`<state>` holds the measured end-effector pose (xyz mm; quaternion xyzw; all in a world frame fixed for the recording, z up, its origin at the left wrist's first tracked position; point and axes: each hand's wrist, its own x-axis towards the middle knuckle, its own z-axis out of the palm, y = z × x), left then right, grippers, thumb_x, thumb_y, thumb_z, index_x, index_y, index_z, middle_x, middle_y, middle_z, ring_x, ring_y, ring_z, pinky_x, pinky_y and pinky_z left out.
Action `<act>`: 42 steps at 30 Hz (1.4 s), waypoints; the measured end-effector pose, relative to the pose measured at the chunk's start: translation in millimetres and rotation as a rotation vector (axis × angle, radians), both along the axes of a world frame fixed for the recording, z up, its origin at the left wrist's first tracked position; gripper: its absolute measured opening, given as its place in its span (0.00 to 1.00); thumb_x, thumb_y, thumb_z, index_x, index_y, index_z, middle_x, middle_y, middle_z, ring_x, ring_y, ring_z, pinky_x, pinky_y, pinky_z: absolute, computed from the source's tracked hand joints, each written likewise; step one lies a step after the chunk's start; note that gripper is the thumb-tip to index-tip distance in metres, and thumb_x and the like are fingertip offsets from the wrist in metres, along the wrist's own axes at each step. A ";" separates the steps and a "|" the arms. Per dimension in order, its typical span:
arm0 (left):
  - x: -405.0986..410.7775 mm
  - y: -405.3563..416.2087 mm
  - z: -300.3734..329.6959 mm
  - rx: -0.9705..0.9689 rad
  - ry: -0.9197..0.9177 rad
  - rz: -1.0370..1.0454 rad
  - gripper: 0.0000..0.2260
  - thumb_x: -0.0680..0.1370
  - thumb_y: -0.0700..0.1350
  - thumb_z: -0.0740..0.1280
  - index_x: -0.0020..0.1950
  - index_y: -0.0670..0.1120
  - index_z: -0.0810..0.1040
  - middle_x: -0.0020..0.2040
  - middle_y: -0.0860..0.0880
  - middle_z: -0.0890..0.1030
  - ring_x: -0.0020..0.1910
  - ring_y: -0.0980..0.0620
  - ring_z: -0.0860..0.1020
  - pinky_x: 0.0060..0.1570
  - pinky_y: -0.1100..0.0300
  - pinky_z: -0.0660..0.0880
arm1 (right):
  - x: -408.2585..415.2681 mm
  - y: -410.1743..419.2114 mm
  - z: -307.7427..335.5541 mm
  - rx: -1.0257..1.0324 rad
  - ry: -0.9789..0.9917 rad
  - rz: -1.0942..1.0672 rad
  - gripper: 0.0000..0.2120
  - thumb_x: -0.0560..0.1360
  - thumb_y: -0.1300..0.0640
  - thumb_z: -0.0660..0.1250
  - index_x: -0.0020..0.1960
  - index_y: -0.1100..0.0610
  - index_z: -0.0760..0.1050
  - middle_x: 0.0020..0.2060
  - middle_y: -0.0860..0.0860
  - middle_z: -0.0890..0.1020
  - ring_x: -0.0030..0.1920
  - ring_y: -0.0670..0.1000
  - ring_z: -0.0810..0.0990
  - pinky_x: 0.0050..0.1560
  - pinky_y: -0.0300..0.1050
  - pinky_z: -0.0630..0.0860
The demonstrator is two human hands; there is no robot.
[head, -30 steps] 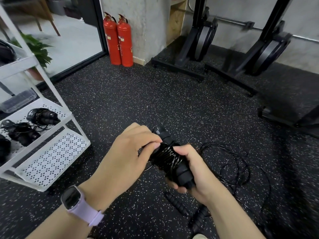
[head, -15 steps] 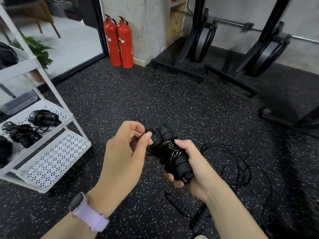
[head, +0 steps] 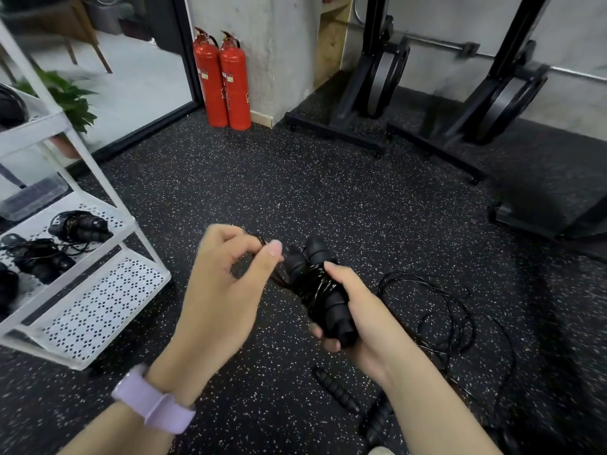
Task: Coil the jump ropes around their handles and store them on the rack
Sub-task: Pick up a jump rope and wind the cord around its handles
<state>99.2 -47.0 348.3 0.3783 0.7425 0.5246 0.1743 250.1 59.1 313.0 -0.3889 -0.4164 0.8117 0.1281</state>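
Near centre, above the speckled black rubber floor (head: 295, 192), the right hand (head: 358, 313) is gripping a pair of black ribbed jump-rope handles (head: 323, 290), fingers and thumb curled round their lower half. Thin black cord is lying wound in tight turns round the middle of the pair; the handle tops are pointing far-left, the butt ends poking out near the palm. The left hand (head: 223, 290) is sitting just left of the bundle, thumb and forefinger pinching the loose cord end (head: 262, 244) beside the handle tops, other fingers curled. A lilac watch band (head: 154, 402) is sitting on that wrist.

On the floor right of the hands, a second jump rope (head: 440, 310) is lying in a loose tangle; its two ribbed handles (head: 338, 392) are lying near the bottom edge, below the right wrist, partly hidden by the forearm.

At left, a white perforated metal rack (head: 98, 310) is standing on the floor. Its middle shelf is holding coiled jump ropes (head: 78, 224), one neat bundle towards the far corner and others with cord straggling; how many, I cannot tell.

Far side: two red fire extinguishers (head: 223, 80) are standing side by side against a concrete pillar (head: 272, 44). Right of them, black upright machines (head: 384, 80) are standing along the wall. A green potted plant (head: 70, 100) is showing behind the rack.
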 end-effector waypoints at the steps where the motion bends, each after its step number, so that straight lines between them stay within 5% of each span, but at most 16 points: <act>1: 1.3 -0.8 0.4 -0.015 0.055 0.030 0.10 0.77 0.59 0.67 0.40 0.56 0.81 0.48 0.57 0.73 0.42 0.59 0.71 0.45 0.66 0.68 | -0.3 0.5 -0.3 -0.035 0.016 -0.039 0.25 0.75 0.40 0.72 0.64 0.55 0.78 0.42 0.57 0.81 0.30 0.53 0.75 0.21 0.40 0.65; 4: 10.5 -3.7 3.0 0.012 -0.027 -0.013 0.07 0.77 0.56 0.70 0.42 0.56 0.83 0.53 0.61 0.79 0.51 0.62 0.78 0.53 0.65 0.72 | -1.3 1.4 -0.3 -0.074 0.043 -0.104 0.27 0.76 0.40 0.71 0.66 0.58 0.77 0.43 0.58 0.80 0.31 0.52 0.75 0.21 0.39 0.65; 8: 16.1 -6.5 5.1 0.054 -0.077 -0.111 0.06 0.81 0.50 0.69 0.45 0.52 0.84 0.33 0.58 0.81 0.29 0.61 0.74 0.30 0.71 0.69 | -1.4 0.7 -0.3 -0.050 0.042 -0.116 0.26 0.76 0.39 0.70 0.65 0.56 0.78 0.43 0.58 0.81 0.32 0.53 0.76 0.22 0.40 0.66; 13: 17.7 -7.2 6.4 0.077 0.107 -0.031 0.09 0.81 0.44 0.67 0.49 0.57 0.85 0.44 0.58 0.85 0.44 0.57 0.83 0.41 0.65 0.78 | -1.6 -1.5 2.3 0.059 -0.009 -0.102 0.23 0.76 0.38 0.70 0.60 0.55 0.81 0.40 0.56 0.82 0.32 0.54 0.78 0.23 0.41 0.67; 18: 17.3 -7.2 3.6 0.056 0.256 0.019 0.10 0.79 0.37 0.69 0.50 0.52 0.86 0.38 0.59 0.84 0.36 0.64 0.82 0.34 0.77 0.71 | -6.0 -8.4 1.7 0.233 -0.116 -0.052 0.22 0.77 0.36 0.67 0.58 0.52 0.81 0.39 0.55 0.85 0.33 0.52 0.81 0.26 0.42 0.70; 22: 20.3 -9.8 4.8 0.032 0.264 -0.122 0.08 0.80 0.42 0.68 0.52 0.55 0.83 0.44 0.62 0.84 0.43 0.65 0.83 0.40 0.73 0.76 | -3.1 -8.0 2.6 0.297 -0.126 -0.092 0.19 0.76 0.35 0.68 0.55 0.48 0.83 0.41 0.52 0.87 0.35 0.51 0.82 0.29 0.42 0.74; 26: 26.9 -13.5 -0.8 -0.005 0.258 -0.281 0.07 0.82 0.44 0.65 0.50 0.57 0.72 0.45 0.62 0.84 0.33 0.73 0.77 0.27 0.79 0.65 | -5.8 -11.2 2.3 0.193 -0.053 -0.087 0.25 0.77 0.37 0.69 0.62 0.57 0.80 0.41 0.51 0.85 0.35 0.48 0.81 0.31 0.43 0.74; 32: 29.8 -11.2 -4.0 -0.060 0.351 -0.448 0.15 0.85 0.46 0.55 0.66 0.64 0.71 0.54 0.63 0.81 0.55 0.60 0.81 0.51 0.59 0.79 | -8.3 -11.9 0.1 0.005 0.088 -0.182 0.28 0.74 0.43 0.76 0.66 0.59 0.77 0.47 0.56 0.86 0.43 0.53 0.83 0.42 0.47 0.80; 38: 19.2 -10.0 -5.7 -0.034 0.326 -0.419 0.28 0.80 0.40 0.70 0.70 0.69 0.73 0.54 0.68 0.83 0.54 0.68 0.81 0.56 0.74 0.74 | -5.6 -11.4 -1.5 -0.180 0.125 -0.136 0.34 0.68 0.43 0.80 0.68 0.59 0.78 0.57 0.59 0.86 0.51 0.54 0.84 0.47 0.47 0.82; 42: 13.7 -8.6 -5.7 -0.116 0.330 -0.451 0.24 0.74 0.48 0.74 0.63 0.73 0.75 0.47 0.70 0.83 0.48 0.68 0.82 0.53 0.74 0.75 | -4.6 -13.4 0.3 -0.172 0.055 -0.126 0.34 0.70 0.41 0.78 0.69 0.57 0.77 0.57 0.56 0.87 0.53 0.53 0.87 0.45 0.45 0.81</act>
